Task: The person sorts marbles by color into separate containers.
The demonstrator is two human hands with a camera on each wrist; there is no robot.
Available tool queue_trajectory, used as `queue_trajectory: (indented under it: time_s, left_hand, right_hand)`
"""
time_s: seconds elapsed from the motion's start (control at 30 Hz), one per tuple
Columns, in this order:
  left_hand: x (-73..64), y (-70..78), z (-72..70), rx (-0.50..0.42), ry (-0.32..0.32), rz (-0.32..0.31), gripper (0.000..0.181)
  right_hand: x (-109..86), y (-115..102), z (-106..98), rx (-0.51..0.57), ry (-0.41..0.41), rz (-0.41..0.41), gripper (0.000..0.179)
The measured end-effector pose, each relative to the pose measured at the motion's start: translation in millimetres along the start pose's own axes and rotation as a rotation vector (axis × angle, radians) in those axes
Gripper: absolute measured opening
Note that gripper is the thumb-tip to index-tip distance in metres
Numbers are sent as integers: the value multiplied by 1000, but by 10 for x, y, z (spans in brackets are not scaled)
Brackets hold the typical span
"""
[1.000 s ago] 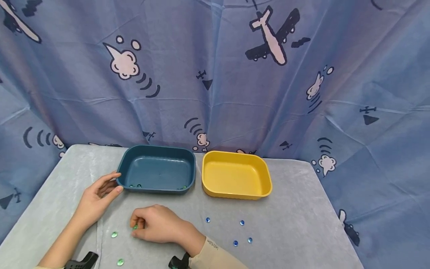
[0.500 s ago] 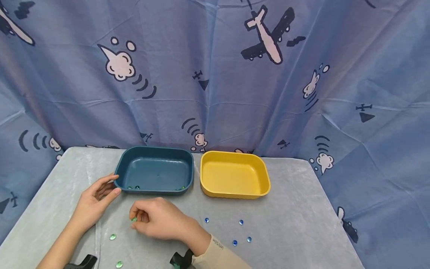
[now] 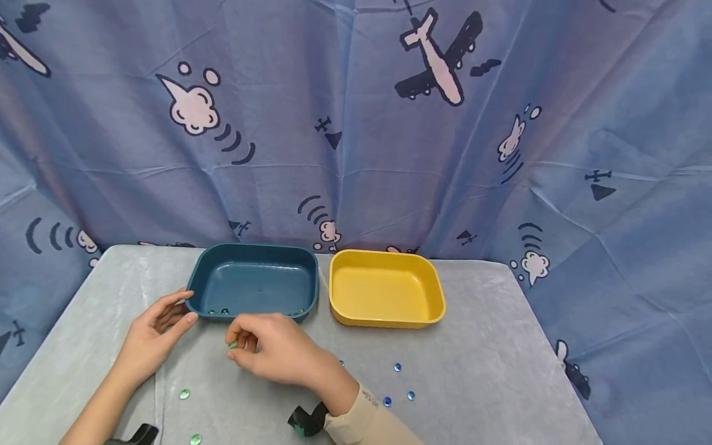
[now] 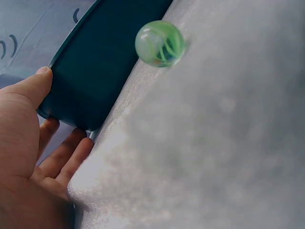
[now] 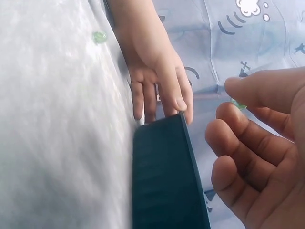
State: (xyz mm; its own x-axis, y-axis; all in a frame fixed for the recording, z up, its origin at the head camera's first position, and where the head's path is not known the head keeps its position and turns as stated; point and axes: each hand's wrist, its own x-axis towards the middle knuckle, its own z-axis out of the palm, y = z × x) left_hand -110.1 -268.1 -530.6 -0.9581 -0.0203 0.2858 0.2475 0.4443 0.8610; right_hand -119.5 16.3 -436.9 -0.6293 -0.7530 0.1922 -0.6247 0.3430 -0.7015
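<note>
Between right thumb and fingertips a green marble (image 3: 232, 345) is pinched, just in front of the dark blue tray (image 3: 256, 281). The right hand (image 3: 280, 349) hovers at the tray's near side; its marble (image 5: 238, 104) is partly hidden by the fingers in the right wrist view. With thumb and fingertips, my left hand (image 3: 150, 340) touches the tray's near left corner, its fingers fairly straight against the end wall (image 5: 155, 88). Several small marbles (image 3: 225, 311) lie along the tray's near inner edge. Another green marble (image 4: 159, 44) with swirls rests on the table in the left wrist view.
A yellow tray (image 3: 389, 290) stands right of the blue one, a narrow gap between them. Green marbles (image 3: 185, 394) lie at the front left. Several blue marbles (image 3: 397, 367) lie at the right, one partly behind the right forearm. A patterned curtain (image 3: 356, 123) hangs behind.
The right hand has lifted away from the front of the table toward the blue tray, carrying the pinched green marble. The left hand stays at the tray's corner. The head view has shifted slightly.
</note>
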Motion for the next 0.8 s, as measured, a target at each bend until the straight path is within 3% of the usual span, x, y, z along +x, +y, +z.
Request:
queue_trajectory:
  time_s: [0.3, 0.8]
  left_hand:
    - [1, 9, -23, -4, -6, 3, 46]
    - [-6, 41, -21, -6, -12, -11, 45]
  right_hand:
    - [-32, 112, -150, 55, 102, 21, 11]
    - [-136, 419, -396, 174, 232, 148, 9]
